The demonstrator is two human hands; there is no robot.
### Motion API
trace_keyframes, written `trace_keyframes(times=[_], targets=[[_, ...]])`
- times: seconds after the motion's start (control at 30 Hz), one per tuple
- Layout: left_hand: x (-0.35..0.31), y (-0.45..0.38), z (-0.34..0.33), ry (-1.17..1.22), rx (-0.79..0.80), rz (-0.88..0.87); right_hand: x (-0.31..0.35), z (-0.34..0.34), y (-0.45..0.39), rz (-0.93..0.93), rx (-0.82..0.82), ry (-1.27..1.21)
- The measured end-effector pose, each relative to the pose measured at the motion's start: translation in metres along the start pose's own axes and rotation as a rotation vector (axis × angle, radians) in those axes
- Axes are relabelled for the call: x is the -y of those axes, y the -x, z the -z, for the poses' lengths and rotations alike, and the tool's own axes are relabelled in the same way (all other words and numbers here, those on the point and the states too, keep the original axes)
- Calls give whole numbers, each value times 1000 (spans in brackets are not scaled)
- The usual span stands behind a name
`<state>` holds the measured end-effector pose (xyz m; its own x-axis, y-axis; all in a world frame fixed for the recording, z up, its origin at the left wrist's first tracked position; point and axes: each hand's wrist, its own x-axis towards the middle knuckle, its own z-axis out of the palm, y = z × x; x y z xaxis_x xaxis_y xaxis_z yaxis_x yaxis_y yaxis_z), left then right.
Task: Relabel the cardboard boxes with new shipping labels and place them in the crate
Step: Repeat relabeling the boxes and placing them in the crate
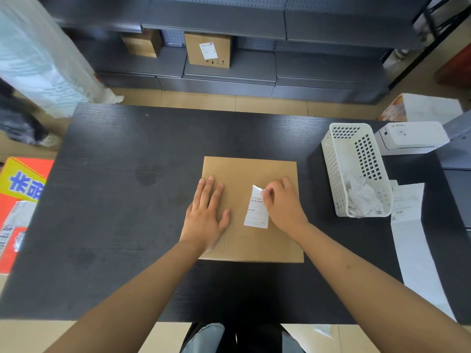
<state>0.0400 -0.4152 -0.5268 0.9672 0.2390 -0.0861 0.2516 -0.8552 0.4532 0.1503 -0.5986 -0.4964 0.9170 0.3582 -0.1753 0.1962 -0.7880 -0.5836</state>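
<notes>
Left hand (206, 215) spread flat, pressing cardboard box (251, 210) down on table (114, 200). Just right of it, old label (256, 212), top corner lifted. Right hand (283, 202) pinching that corner. Peel low, slowly, avoid tearing. White basket (331, 169) further right.

Materials and finish, desk and surroundings.
Black table (122, 200): wood-grain texture, matt, faint smudges. Cardboard box (242, 240) at centre: plain brown kraft, matt, smooth. Shipping label (257, 212) on it: white printed paper, upper corner curled up. White basket (339, 159) at right: perforated plastic, slight sheen, holding crumpled paper scraps (362, 197). Label printer (410, 136), upper right: smooth white plastic. Label strip (413, 240): white paper, flat. Shelving (229, 80) at top: dark grey, matt, perforated back panels.
</notes>
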Motion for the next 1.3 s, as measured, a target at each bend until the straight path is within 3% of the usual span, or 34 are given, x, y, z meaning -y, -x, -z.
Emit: trace_keyframes(times=[0.3, 0.63, 0.8, 1.07, 1.3], targets=[[1, 0, 0, -21, 24, 11, 7, -2, 4, 131, 2, 250], [-1, -2, 0, -49, 59, 12, 3, 11, 21, 222, 128, 36], [-2, -3, 1, -106, 47, -15, 4, 25, 25, 273, 253, 95], [0, -3, 2, -158, 45, -21, 12, 27, 37, 271, 204, 58], [1, -3, 5, -155, 45, 4, 21, 27, 47, 333, 57, -81]])
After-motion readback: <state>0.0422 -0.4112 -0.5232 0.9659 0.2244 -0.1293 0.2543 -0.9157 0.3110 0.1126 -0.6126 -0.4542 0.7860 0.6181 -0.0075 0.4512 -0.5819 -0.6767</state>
